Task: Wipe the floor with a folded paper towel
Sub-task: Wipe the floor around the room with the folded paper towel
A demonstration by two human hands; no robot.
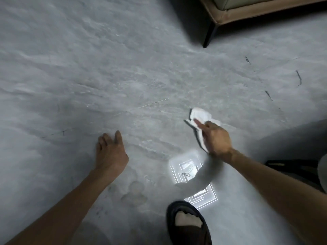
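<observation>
A white folded paper towel [200,115] lies against the grey marbled floor [123,76] at centre right. My right hand [215,137] grips its near end, index finger stretched out over the paper. The towel's lower part is hidden behind that hand. My left hand [110,151] hovers low over the floor at lower centre-left, fingers loosely curled and apart, holding nothing. Faint smudges and footprints mark the floor [134,193] near the left forearm.
A tan sofa base [247,13] with a black leg [209,35] stands at the top right. My foot in a black sandal [187,225] is planted at the bottom centre. A bright light reflection [185,168] lies under my right wrist. Short dark marks [299,77] streak the floor at right.
</observation>
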